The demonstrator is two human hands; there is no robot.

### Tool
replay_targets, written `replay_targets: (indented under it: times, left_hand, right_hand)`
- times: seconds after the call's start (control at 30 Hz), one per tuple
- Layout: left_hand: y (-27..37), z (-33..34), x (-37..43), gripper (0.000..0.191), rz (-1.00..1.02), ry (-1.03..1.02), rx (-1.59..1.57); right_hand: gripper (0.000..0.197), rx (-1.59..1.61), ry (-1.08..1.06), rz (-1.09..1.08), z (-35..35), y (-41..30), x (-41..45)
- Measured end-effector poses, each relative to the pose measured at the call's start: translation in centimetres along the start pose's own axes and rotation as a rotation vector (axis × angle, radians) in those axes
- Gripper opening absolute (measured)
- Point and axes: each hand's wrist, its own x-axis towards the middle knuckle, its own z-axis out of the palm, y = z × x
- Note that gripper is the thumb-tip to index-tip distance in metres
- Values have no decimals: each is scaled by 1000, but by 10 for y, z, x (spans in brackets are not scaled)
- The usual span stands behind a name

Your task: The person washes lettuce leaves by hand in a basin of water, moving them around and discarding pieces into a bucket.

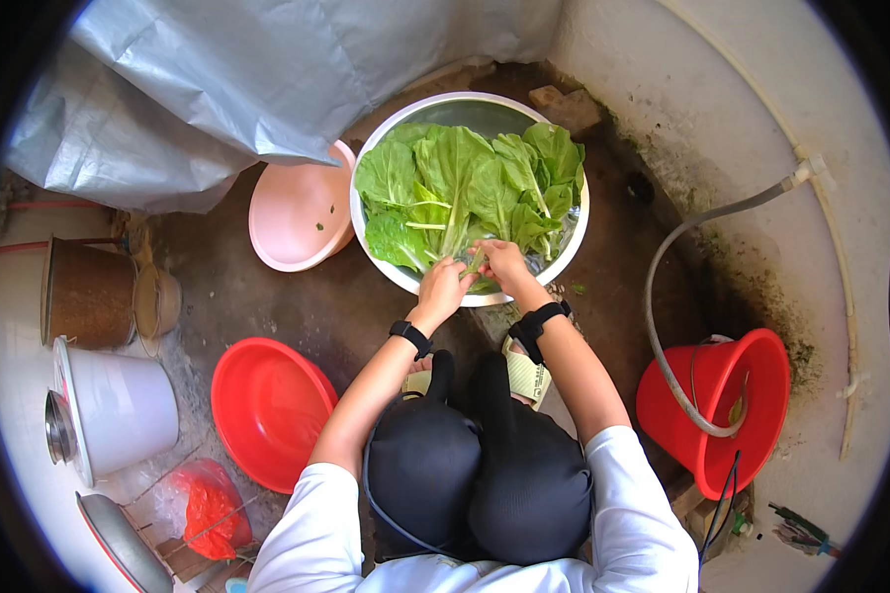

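Leafy greens (456, 174) with pale stems fill much of a large round metal basin (580, 215) on the floor before me. Some water shows among the leaves at its right side. Over the basin's near rim, my left hand (445, 282) and my right hand (500, 261) are close together. Between them, the fingers of both pinch a small green leaf or stem piece (475, 263). Part of that piece is hidden behind my fingers.
A pink basin (289, 215) with leaf scraps stands left of the metal one. Nearer me is a red basin (267, 408). At right, a hose (656, 274) runs from a wall pipe into a red bucket (664, 400). Lidded buckets (130, 408) line the left; silver sheeting (267, 74) hangs behind.
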Motion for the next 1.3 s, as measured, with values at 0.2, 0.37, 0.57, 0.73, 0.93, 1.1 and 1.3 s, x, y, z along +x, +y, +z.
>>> replay_targets:
  times: [0.2, 0.37, 0.57, 0.73, 0.93, 1.1, 1.3]
  left_hand:
    - [-3, 10, -8, 17, 107, 82, 200]
    - [-4, 15, -8, 16, 132, 24, 223]
    - [0, 16, -5, 19, 107, 60, 166]
    - [-3, 12, -4, 21, 28, 67, 123]
    - [-2, 10, -10, 20, 161, 76, 167]
    - [-4, 11, -10, 20, 174, 80, 166]
    - [-9, 10, -11, 20, 114, 84, 154]
  right_hand:
    - [26, 20, 57, -83, 23, 15, 10]
    - [28, -205, 178, -66, 19, 22, 22]
    - [22, -48, 82, -167, 7, 33, 26]
    - [23, 5, 6, -177, 14, 24, 20]
    - [34, -142, 289, -147, 17, 27, 22]
    - [32, -226, 214, -83, 8, 26, 25]
    - [26, -56, -51, -233, 12, 23, 15]
